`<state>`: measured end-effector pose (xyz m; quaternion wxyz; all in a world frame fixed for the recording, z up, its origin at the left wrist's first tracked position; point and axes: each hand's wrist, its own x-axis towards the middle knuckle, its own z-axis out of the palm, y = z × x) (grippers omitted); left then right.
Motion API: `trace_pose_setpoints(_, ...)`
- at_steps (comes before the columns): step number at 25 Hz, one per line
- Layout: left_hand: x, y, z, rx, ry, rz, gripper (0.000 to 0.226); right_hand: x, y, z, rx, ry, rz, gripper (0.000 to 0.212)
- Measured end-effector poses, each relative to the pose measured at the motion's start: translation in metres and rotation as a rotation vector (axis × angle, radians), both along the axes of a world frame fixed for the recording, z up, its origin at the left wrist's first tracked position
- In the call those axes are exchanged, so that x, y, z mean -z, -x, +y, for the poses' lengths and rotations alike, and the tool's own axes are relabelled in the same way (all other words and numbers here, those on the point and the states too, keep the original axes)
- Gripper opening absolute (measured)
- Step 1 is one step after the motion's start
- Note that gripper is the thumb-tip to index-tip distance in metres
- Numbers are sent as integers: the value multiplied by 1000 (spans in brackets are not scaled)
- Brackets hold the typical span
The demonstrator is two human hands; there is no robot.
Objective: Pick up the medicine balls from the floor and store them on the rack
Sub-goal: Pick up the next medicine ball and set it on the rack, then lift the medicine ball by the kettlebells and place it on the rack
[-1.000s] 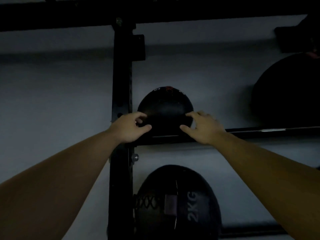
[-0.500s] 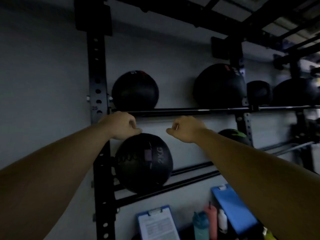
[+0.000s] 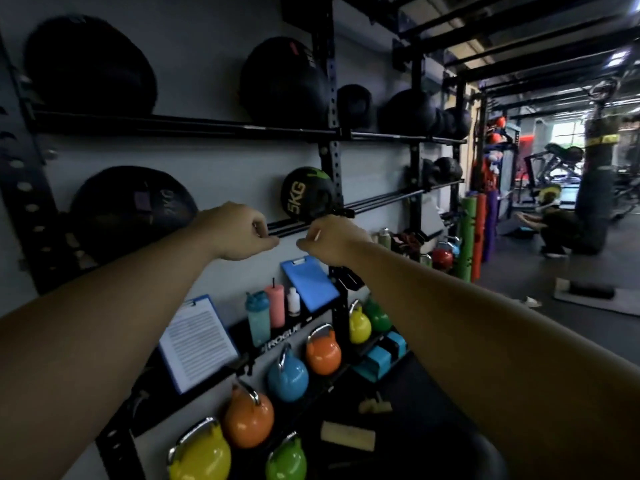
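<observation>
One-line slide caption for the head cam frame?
Both arms outstretched, left hand and right hand with fingers curled, in front of a wall rack holding medicine balls, coloured kettlebells below.

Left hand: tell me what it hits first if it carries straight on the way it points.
Probably the black steel rails of the rack's middle tier, just beyond the left hand; the black medicine ball marked 5KG sits just above. Depth is unclear.

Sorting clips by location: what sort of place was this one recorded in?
A gym, most likely beside its equipment storage wall. Medicine balls sit on a wall rack, coloured kettlebells line the shelves below, and a punching bag hangs farther back.
</observation>
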<state>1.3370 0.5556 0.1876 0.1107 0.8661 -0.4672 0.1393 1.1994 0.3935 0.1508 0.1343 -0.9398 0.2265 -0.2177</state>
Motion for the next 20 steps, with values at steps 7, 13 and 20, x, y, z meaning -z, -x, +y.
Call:
trace_pose_setpoints(7,101,173,-74,147,-145,88,35,103,197,-44,150,-82,149,36)
trace_pose_setpoints(13,138,256,-119,286,-192,166,34,144,295,-81,236,-140,171,40)
trace_pose_setpoints(20,202,285,-193,342,-363,129,42,204,304,-131,347,-215,239,38)
